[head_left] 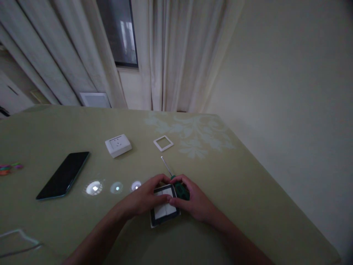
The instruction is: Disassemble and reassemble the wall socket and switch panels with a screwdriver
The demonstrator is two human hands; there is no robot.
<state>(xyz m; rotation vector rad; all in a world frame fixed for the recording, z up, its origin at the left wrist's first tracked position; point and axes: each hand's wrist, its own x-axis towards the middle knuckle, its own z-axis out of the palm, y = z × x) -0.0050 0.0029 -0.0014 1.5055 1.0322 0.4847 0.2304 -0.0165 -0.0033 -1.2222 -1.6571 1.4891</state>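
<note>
A wall switch (pixel 164 210) with white rockers and a dark border is tilted between my two hands near the table's front. My left hand (pixel 147 197) grips its left and upper side, the thumb lying across the white face. From the right, my right hand (pixel 194 198) closes on the same switch, its thumb tip meeting the left thumb. A screwdriver with a green handle (pixel 181 190) and thin metal shaft (pixel 166 166) lies just beyond, partly hidden by the right fingers. Whether those fingers touch the handle, I cannot tell. Farther back lies a square white frame (pixel 163 148).
Left of the frame sits a white socket box (pixel 118 145). A dark phone or tablet (pixel 64 175) lies on the left of the table (pixel 234 221). Small colourful items (pixel 9 168) are at the left edge. A wall (pixel 289 110) borders the right side, with curtains (pixel 176 55) behind.
</note>
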